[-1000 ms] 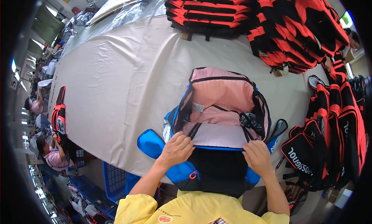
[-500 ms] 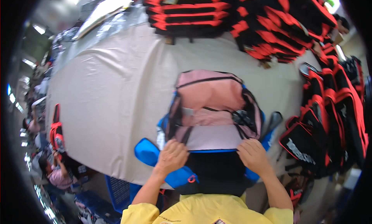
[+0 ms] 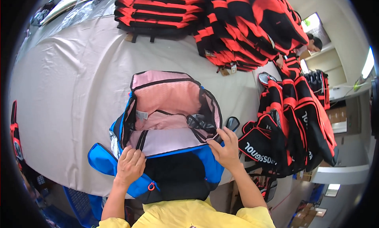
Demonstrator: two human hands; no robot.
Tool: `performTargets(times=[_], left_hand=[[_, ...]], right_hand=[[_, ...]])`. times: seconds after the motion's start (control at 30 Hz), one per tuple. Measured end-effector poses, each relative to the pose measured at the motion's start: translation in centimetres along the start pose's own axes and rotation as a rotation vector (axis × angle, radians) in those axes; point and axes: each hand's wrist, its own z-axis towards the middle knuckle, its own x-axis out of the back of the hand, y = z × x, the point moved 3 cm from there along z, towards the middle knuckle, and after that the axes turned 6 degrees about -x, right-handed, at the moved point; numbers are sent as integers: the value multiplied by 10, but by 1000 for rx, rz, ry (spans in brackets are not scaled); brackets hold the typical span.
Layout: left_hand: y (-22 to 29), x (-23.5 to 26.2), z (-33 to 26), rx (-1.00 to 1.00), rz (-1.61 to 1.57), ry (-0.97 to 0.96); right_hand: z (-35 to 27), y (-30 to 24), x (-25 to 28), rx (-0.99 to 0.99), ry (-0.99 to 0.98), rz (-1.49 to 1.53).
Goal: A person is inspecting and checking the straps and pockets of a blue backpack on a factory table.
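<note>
A blue and black backpack (image 3: 167, 168) lies before me on the cloth-covered table, its wide mouth spread and the pink lining (image 3: 169, 99) showing. My left hand (image 3: 131, 165) is closed on the near edge of the mouth, at its left end, with the fingertips over the rim. At the right near corner, my right hand (image 3: 226, 150) grips the same edge between thumb and fingers. A white label (image 3: 141, 115) is on the lining inside. Dark, shiny crumpled material (image 3: 200, 122) sits at the inner right. A red-pink pull loop (image 3: 151, 186) hangs below my left hand.
Stacks of black and red bags (image 3: 160, 11) and more piled bags (image 3: 241, 30) stand at the far side. Several black and red bags (image 3: 300, 125) lie at the right. Another person (image 3: 314, 44) is beyond them. A blue crate (image 3: 81, 206) stands below the table edge.
The view has turned right, so the table and bags sit further left in it. My right hand has shifted up to the mouth's corner; the left keeps its hold on the edge.
</note>
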Motion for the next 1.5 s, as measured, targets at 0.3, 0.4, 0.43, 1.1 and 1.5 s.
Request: performTargets(times=[0.3,0.4,0.43,1.1,1.5], left_hand=[[3,2,-3,24,19,38],[6,2,-3,37,25,46],[6,1,-3,44,19,40],[80,-18,-56,368,127,-82],[93,-3,-37,164,-161,39]], right_hand=[[-8,4,-2,-128,-9,1],[-12,4,-3,-128,-6,12],[-13,3,-3,-126,-3,16],[-85,-43,-40,-225,-323,168],[-107,-39,-24,-414,-215,296]])
